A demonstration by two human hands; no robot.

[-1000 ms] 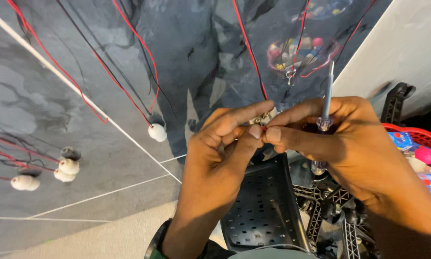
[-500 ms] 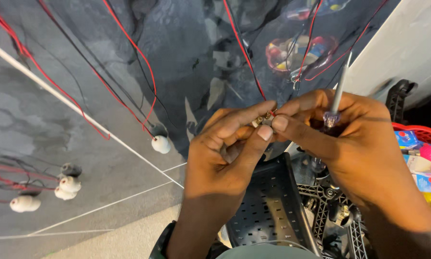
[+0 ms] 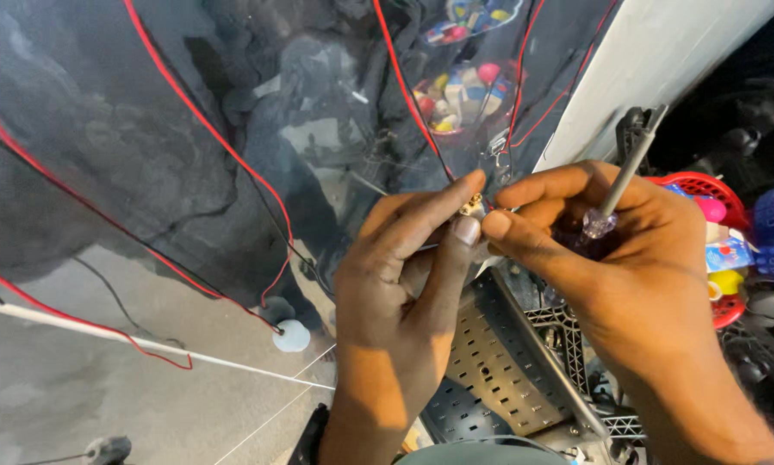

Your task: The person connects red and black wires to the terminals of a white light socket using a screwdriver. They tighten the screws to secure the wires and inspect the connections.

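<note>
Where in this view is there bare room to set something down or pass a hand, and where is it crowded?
Bare floor lies lower left, bordered by the red wires, the white round fitting and the left hand. The perforated black panel below both hands shows a bare patch. It is crowded at right: the right hand with its screwdriver, then the red basket of small items.

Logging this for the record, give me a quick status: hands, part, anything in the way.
Left hand and right hand pinch a small metal fitting together. Right hand also holds a screwdriver, tip up. Red wires hang close around.
</note>
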